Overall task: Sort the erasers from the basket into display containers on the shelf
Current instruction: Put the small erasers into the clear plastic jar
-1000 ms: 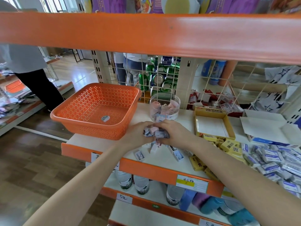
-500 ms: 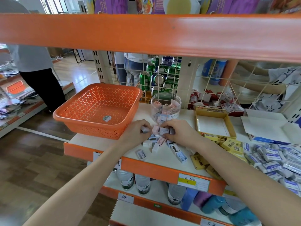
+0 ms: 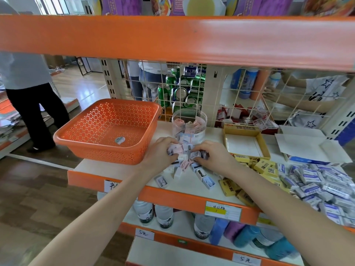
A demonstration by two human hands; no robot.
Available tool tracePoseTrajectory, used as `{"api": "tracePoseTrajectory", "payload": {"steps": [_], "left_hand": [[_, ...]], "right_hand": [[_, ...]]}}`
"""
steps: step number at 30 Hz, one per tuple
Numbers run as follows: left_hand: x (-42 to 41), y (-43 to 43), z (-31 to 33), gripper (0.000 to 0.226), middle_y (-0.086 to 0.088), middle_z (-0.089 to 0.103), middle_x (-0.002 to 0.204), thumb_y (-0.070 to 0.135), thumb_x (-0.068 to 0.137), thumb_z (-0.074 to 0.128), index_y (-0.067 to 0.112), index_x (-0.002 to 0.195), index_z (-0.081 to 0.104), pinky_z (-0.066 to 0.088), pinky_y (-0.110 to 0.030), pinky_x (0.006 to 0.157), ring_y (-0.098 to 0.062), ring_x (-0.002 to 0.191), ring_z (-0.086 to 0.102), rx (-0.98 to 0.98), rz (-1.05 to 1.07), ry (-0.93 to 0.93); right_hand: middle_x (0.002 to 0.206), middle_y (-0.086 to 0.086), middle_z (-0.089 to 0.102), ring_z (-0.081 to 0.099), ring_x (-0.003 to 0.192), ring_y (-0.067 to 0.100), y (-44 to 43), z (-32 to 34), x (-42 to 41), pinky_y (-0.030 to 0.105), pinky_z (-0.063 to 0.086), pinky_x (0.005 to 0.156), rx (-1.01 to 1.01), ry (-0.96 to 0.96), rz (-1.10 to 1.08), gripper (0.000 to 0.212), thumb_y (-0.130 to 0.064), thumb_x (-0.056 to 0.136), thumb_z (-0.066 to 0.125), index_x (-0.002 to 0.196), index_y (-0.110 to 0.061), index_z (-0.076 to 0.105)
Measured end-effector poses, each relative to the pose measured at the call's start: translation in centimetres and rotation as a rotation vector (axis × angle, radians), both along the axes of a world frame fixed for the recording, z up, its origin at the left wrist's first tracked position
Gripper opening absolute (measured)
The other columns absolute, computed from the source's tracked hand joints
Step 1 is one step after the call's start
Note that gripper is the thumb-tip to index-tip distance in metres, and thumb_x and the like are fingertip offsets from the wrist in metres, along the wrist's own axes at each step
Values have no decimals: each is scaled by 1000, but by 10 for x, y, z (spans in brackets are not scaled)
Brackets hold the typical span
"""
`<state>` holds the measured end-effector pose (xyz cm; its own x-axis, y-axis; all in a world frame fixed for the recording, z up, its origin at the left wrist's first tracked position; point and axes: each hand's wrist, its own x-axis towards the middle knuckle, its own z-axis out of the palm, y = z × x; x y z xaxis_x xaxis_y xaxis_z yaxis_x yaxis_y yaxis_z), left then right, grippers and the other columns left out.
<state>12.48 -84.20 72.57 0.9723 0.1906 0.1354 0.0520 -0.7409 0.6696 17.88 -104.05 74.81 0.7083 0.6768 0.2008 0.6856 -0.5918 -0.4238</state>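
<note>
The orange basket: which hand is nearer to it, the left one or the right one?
The left. The left hand lies just beside the orange basket, near its right wall. The right hand is farther right, past the pile of small erasers.

Behind the wire grid at the shelf's back edge stood green cans and red-and-white packets. Water bottles and coloured bottles sat on the lower shelf, under handwritten price tags. A person in dark trousers stood on the wooden floor at the left.
</note>
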Motion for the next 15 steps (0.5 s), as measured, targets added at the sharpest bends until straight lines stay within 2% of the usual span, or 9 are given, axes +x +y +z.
{"api": "tracePoseTrajectory", "payload": {"steps": [2,5,9,13,15], "left_hand": [[0,1,0,36,0,58,115,19,80,71,25,113,59,52,-39,84,-18,95,60,-24,18,21],[-2,0,2,31,6,57,102,18,83,69,19,113,61,51,-31,82,-16,89,59,-59,38,44],[-3,0,5,14,3,61,82,12,83,67,20,93,62,51,-31,66,-20,80,62,-82,41,28],[-2,1,6,13,-2,63,77,11,82,69,14,94,63,44,-24,58,-19,72,60,-100,55,9],[-2,2,7,12,-5,65,79,9,81,68,15,90,62,46,-28,59,-24,73,62,-106,38,-30]], "right_hand": [[109,3,65,58,101,16,-2,0,-1,20,40,85,3,-2,-11,29,-22,82,70,110,-16,68],[109,2,64,58,101,15,-1,0,-2,16,38,83,6,-4,-18,28,-23,82,70,110,-16,68],[110,1,63,57,101,14,4,3,-2,10,32,79,7,-8,-15,31,-25,83,70,112,-15,67],[114,0,62,55,105,12,7,3,0,9,32,82,9,-14,-1,33,-27,85,68,115,-17,65],[116,-1,62,55,107,11,7,5,2,12,35,89,49,-7,-5,32,-27,85,67,116,-18,66]]}}
